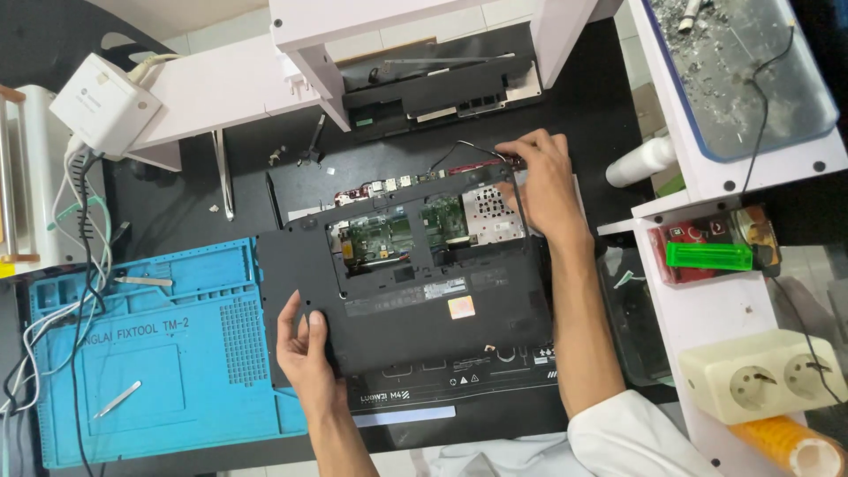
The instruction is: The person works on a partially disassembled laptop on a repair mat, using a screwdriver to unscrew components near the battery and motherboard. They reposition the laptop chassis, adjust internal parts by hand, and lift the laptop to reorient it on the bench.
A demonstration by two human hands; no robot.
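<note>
My right hand point(541, 181) pinches its fingertips on the far right corner of the black plastic laptop base point(415, 291), beside a thin black cable point(473, 146). My left hand point(305, 349) clamps the near left edge, thumb on top. Pulling carelessly could snag that cable or flex the exposed green circuit board point(389, 234).

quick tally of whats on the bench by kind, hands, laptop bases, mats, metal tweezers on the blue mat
hands: 2, left hand and right hand, both on the laptop base
laptop bases: 1, black laptop base, opened
repair mats: 1, blue repair mat
metal tweezers: 2, upper tweezers, lower tweezers
total: 6
</note>
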